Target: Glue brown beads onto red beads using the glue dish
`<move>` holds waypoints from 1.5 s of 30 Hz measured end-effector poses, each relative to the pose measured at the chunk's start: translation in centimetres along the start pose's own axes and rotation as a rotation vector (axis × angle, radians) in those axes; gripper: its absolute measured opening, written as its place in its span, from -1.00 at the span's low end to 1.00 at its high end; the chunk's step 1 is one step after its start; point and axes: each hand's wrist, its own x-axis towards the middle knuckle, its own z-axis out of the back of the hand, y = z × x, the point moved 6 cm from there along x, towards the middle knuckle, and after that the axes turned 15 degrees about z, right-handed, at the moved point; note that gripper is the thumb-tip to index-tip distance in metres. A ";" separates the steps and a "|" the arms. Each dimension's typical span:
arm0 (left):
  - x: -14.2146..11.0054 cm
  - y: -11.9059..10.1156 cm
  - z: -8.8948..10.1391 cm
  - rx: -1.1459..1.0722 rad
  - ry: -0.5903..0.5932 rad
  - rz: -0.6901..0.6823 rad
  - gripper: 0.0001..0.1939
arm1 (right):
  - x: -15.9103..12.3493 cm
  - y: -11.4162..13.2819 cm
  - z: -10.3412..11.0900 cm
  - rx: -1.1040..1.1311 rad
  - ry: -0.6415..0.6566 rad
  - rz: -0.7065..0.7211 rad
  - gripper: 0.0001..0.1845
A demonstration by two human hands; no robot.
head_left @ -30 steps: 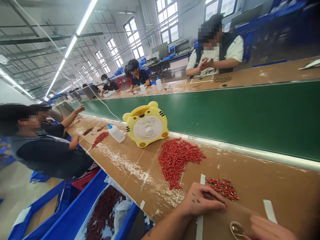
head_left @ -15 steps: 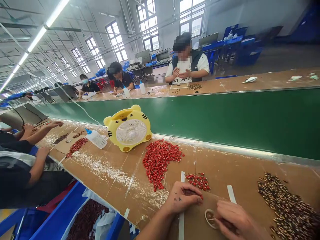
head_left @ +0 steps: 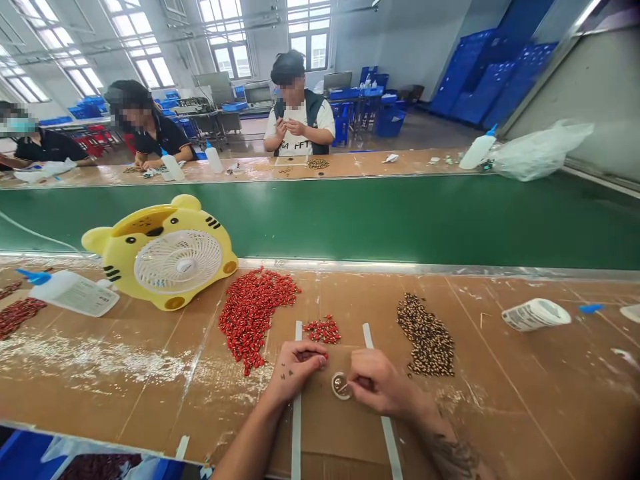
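White shirt across the belt: dark capitals, "FFT" legible; an "A" ahead of it, rest of that word unclear. Bottle, near side, far left: printed label, several lines, too small to read. Tub, lying on its side at right: print round the wall, illegible. Left hand: small dark marks on the back, no sure reading.

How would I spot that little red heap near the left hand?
Find the yellow fan with an animal face, then the big red heap beside it. The little heap lies right of that, between the tops of two pale strips, far smaller than the big one.
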 end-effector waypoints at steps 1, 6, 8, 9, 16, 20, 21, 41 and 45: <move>0.0 0.1 0.0 0.006 -0.001 0.004 -0.78 | -0.1 -0.1 0.5 0.018 -0.057 -0.033 -0.73; 0.1 0.1 -0.2 0.049 -0.006 0.015 -0.73 | -0.1 -0.4 2.6 0.043 -0.411 -0.160 -0.73; 0.1 0.0 -0.2 0.048 -0.002 0.010 -0.73 | -0.1 -0.5 2.7 0.027 -0.478 -0.190 -0.74; 0.1 -0.1 -0.3 0.048 -0.002 0.005 -0.74 | 0.0 -0.5 2.6 0.016 -0.490 -0.200 -0.75; 0.2 0.0 -0.2 0.055 0.016 -0.019 -0.78 | 0.0 -0.9 2.1 -0.027 -0.454 -0.219 -0.75; 0.3 0.2 -0.2 0.056 0.025 -0.012 -0.76 | 0.3 -0.8 2.2 -0.044 -0.445 -0.207 -0.74; 0.3 0.2 -0.2 0.049 0.028 -0.012 -0.76 | 0.3 -0.8 2.1 -0.045 -0.443 -0.215 -0.74; 0.5 0.6 0.6 0.050 -0.031 -0.014 -0.77 | -2.6 -1.2 3.9 -0.003 -0.066 -0.357 -0.79; 0.1 -0.2 0.5 0.110 -0.058 -0.010 -0.76 | -6.1 -2.1 8.2 -0.192 -0.126 -0.478 -0.82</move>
